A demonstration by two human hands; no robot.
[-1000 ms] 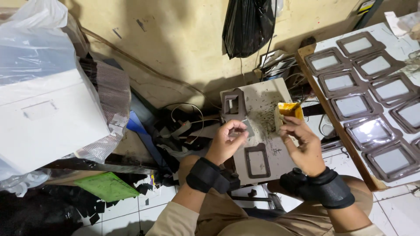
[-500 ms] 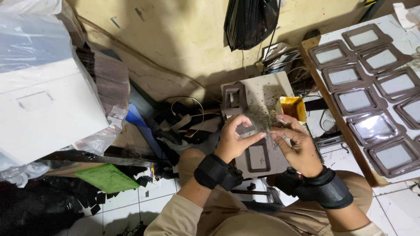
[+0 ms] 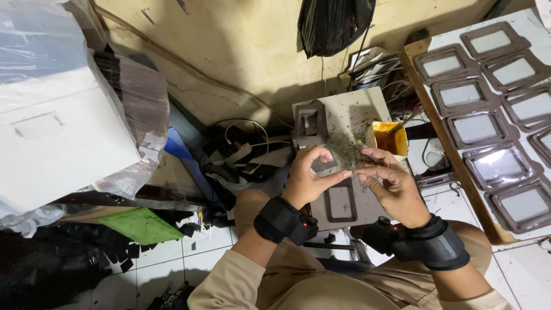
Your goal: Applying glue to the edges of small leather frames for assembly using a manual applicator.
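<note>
My left hand [image 3: 309, 179] pinches a small grey rectangular piece [image 3: 325, 165] between thumb and fingers, above a pale work board [image 3: 356, 115] on my lap. My right hand [image 3: 389, 182] meets it from the right, its fingertips touching the left fingertips and holding a thin stick-like tool whose tip I cannot make out. Two grey rectangular frames lie on the board, one [image 3: 340, 202] just under my hands and one [image 3: 310, 121] at its far left corner. A small box of yellow glue [image 3: 389, 136] sits at the board's right edge. Both wrists wear black bands.
A wooden board [image 3: 427, 109] at the right carries several grey frames with clear windows. A white box wrapped in plastic [image 3: 51, 126] stands at the left. Cables and black scraps lie on the tiled floor, beside a green sheet [image 3: 140, 225]. A black bag [image 3: 333, 23] hangs on the wall.
My hands have come together over the board. The left hand has drawn the small grey piece nearer, and the right has come away from the glue box.
</note>
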